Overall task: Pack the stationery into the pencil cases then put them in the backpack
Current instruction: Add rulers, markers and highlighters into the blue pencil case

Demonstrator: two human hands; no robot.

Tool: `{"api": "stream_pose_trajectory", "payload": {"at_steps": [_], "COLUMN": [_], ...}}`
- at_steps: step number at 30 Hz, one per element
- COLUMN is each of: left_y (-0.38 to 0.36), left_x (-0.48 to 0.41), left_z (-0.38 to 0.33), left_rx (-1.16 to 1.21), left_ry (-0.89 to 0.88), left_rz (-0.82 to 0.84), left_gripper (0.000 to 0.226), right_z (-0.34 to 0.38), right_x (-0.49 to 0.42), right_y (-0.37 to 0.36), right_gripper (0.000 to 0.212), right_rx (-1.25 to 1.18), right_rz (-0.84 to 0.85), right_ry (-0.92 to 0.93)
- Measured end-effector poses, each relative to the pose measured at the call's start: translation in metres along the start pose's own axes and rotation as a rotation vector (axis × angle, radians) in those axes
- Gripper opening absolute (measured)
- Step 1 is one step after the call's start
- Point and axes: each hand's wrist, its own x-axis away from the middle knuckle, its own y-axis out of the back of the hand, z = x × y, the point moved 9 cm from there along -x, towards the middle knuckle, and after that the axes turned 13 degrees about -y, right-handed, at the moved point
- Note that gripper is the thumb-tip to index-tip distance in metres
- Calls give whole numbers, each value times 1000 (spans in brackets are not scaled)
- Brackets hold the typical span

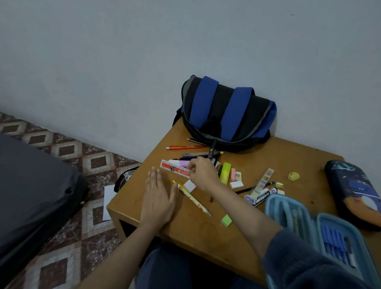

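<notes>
- Head view, left of centre: the left hand (159, 199) is laid flat on the bench (297, 154), fingers straight, apparently as a brace.
- At centre, a black pen (212, 150) is pinched by the right hand (202, 177), probably meant for the open blue pencil case (311, 230) at lower right.
- The backpack (227, 115) is propped against the wall (189, 36), likely kept for last.
- Patterned floor tiles (66, 150) are seen at the left.
</notes>
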Motion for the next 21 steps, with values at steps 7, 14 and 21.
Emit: {"api": "stream_pose_trajectory", "payload": {"at_steps": [7, 14, 21], "left_y": [-1, 4, 2], "left_x": [0, 1, 0], "left_z": [-1, -12, -34], "left_rx": [4, -42, -195], "left_ry": [-3, -73, -233], "left_rz": [34, 27, 110], "left_gripper": [72, 69, 62], "right_z": [-17, -79, -173], "right_x": [-1, 14, 60], "right_y": [47, 90, 115], "right_gripper": [10, 4, 9], "right_rx": [-362, -868, -979], "right_rz": [-115, -80, -91], "right_ry": [-69, -337, -560]}}
